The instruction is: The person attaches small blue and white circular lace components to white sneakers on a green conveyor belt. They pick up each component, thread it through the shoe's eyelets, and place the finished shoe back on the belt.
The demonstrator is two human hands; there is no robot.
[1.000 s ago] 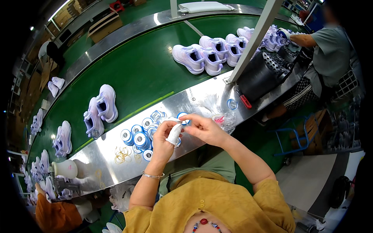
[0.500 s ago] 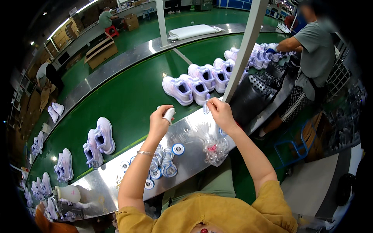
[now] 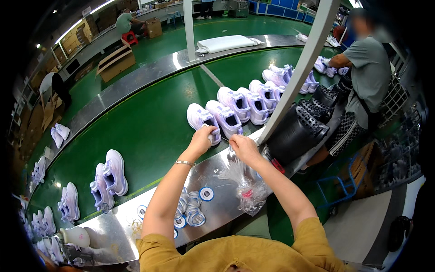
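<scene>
Left hand (image 3: 201, 139) closed on heel of white sneaker (image 3: 204, 121) on green conveyor belt (image 3: 149, 131). Right hand (image 3: 242, 147) pinches a small item, unidentifiable; clear plastic bag (image 3: 247, 190) lies just below.

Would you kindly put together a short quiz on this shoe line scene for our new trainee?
1. True or false: the left hand rests on the heel of a white and lilac sneaker on the green conveyor belt.
2. What lies on the shiny metal ledge just below the right hand?
A. a clear crumpled plastic bag
B. a cardboard box
C. a pair of scissors
3. Fill in: the left wrist wears a thin silver ____.

Key: 1 true; 2 A; 3 bracelet.
</scene>
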